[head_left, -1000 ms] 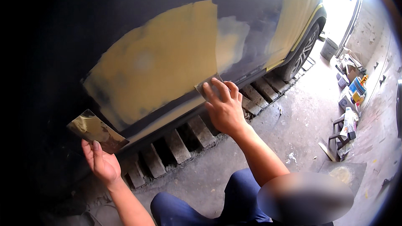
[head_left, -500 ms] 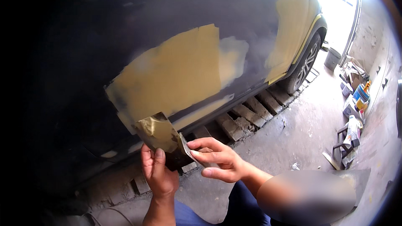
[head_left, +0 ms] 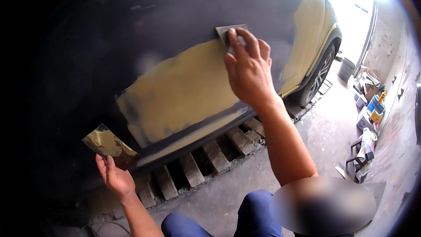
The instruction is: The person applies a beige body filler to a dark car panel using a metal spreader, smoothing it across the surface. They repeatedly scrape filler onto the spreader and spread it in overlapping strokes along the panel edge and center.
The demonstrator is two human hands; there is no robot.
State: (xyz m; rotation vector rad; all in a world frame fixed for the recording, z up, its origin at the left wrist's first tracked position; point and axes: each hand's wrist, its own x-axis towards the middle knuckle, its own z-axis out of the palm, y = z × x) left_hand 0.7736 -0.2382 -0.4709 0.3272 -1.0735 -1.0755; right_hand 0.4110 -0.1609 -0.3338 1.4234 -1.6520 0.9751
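Observation:
My left hand [head_left: 115,177] pinches a flat metal plate [head_left: 105,142] with yellowish putty on it, held at the lower left near the car's dark panel [head_left: 184,8]. My right hand [head_left: 252,72] grips a small flat spreader [head_left: 226,30], its fingers pressing it on the panel at the upper right corner of a large yellow putty patch [head_left: 175,92]. A narrow putty strip [head_left: 197,129] runs along the car's lower edge, and another yellow area [head_left: 298,44] lies toward the wheel.
The car's wheel [head_left: 318,77] is at the right, above slatted concrete strips [head_left: 190,171] in the floor [head_left: 237,175]. A bucket [head_left: 346,68], cans [head_left: 376,103], assorted clutter and a small stool [head_left: 355,162] line the wall [head_left: 403,118]. My knees show at the bottom.
Half a second ago my hands met over the plate. Since then my right hand has carried the spreader up to the patch's top, and my left hand has moved left with the plate.

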